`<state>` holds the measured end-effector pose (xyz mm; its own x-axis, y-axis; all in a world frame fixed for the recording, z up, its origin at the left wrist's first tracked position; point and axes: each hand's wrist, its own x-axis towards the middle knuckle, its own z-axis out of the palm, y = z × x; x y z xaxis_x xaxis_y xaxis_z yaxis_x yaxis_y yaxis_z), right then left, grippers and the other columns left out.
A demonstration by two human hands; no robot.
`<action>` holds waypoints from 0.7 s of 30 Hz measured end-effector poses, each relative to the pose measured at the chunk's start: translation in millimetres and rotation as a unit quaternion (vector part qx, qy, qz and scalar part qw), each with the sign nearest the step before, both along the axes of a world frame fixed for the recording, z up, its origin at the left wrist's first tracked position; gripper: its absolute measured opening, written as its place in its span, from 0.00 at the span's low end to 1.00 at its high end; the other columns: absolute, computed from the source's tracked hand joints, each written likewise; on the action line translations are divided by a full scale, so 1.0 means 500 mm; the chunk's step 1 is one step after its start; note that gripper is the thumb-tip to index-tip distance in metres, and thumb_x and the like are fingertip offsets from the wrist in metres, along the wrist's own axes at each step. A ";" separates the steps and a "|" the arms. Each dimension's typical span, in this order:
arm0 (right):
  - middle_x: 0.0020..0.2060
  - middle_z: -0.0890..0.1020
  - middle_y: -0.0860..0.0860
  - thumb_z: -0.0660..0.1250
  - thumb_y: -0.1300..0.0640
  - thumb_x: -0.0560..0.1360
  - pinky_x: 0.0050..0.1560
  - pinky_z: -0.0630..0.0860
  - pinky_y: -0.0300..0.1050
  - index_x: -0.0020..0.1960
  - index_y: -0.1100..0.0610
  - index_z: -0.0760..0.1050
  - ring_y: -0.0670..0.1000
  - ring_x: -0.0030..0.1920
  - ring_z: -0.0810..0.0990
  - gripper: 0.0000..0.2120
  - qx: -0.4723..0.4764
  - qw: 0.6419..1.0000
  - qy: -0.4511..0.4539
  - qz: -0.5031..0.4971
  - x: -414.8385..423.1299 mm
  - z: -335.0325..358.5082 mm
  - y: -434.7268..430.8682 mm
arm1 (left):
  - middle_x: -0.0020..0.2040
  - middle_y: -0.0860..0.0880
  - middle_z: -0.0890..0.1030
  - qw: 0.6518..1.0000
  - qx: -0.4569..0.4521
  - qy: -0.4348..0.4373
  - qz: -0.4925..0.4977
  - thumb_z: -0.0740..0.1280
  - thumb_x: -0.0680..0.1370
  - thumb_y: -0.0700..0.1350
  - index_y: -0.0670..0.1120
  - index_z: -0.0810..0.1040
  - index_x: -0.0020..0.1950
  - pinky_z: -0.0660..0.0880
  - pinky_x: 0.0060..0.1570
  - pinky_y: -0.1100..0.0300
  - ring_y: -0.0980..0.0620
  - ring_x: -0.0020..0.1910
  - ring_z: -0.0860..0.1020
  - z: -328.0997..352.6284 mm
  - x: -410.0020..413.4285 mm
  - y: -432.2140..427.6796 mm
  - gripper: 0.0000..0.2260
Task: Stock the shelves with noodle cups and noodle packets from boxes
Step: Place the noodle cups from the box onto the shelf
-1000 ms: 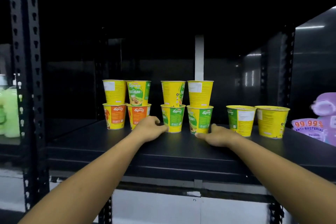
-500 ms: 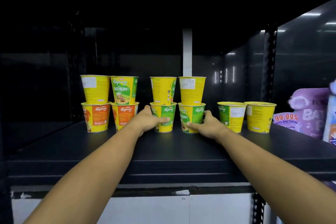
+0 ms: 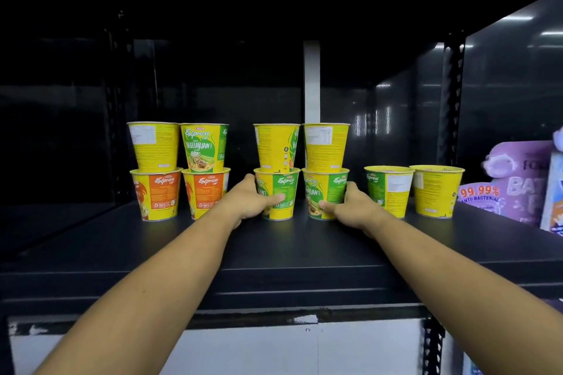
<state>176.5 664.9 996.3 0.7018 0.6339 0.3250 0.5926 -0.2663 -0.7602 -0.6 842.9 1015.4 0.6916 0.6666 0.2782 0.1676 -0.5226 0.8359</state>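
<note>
Left hand gripping green cup, right hand gripping neighbouring green cup, both standing on shelf.

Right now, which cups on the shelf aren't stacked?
The two single cups at the right end, the green-labelled one and the yellow-backed one; every other cup sits in a two-high stack.
</note>
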 end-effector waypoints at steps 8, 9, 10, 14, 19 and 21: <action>0.67 0.77 0.55 0.72 0.44 0.78 0.64 0.72 0.49 0.74 0.57 0.64 0.56 0.67 0.76 0.32 -0.033 0.998 -0.050 -0.004 -0.004 -0.001 -0.008 | 0.67 0.47 0.79 1.000 0.014 0.010 -0.001 0.77 0.76 0.49 0.47 0.67 0.75 0.71 0.59 0.54 0.50 0.60 0.77 0.000 -0.010 -0.012 0.31; 0.67 0.78 0.56 0.71 0.43 0.78 0.62 0.72 0.49 0.73 0.57 0.65 0.57 0.66 0.77 0.31 -0.052 0.995 -0.084 -0.016 -0.007 0.000 -0.010 | 0.67 0.48 0.79 1.000 0.018 0.011 -0.001 0.77 0.76 0.50 0.47 0.67 0.75 0.72 0.60 0.54 0.50 0.60 0.76 -0.001 -0.010 -0.012 0.31; 0.65 0.79 0.57 0.69 0.41 0.79 0.60 0.73 0.49 0.71 0.58 0.67 0.58 0.64 0.78 0.30 -0.075 0.989 -0.126 -0.035 -0.012 0.002 -0.014 | 0.68 0.48 0.79 1.000 0.025 0.013 0.001 0.77 0.76 0.51 0.48 0.67 0.74 0.72 0.61 0.53 0.50 0.62 0.77 -0.002 -0.011 -0.012 0.30; 0.49 0.82 0.55 0.64 0.32 0.77 0.48 0.78 0.50 0.49 0.56 0.75 0.57 0.51 0.81 0.25 -0.147 0.952 -0.241 -0.116 -0.035 0.011 -0.029 | 0.71 0.49 0.78 0.995 0.082 0.061 0.022 0.74 0.77 0.58 0.50 0.68 0.75 0.73 0.68 0.50 0.48 0.69 0.76 -0.003 -0.025 -0.025 0.30; 0.44 0.79 0.51 0.60 0.28 0.77 0.44 0.76 0.48 0.46 0.54 0.76 0.56 0.49 0.82 0.28 -0.194 0.912 -0.325 -0.158 -0.090 0.016 -0.052 | 0.75 0.45 0.73 0.966 0.192 0.163 0.062 0.68 0.81 0.59 0.46 0.65 0.79 0.71 0.63 0.56 0.45 0.72 0.73 -0.008 -0.070 -0.065 0.32; 0.47 0.82 0.52 0.60 0.31 0.78 0.41 0.73 0.46 0.46 0.53 0.76 0.56 0.50 0.83 0.25 -0.199 0.894 -0.373 -0.147 -0.111 0.020 -0.061 | 0.75 0.44 0.73 0.957 0.211 0.186 0.075 0.68 0.81 0.59 0.44 0.65 0.79 0.72 0.67 0.54 0.44 0.73 0.72 -0.015 -0.095 -0.078 0.33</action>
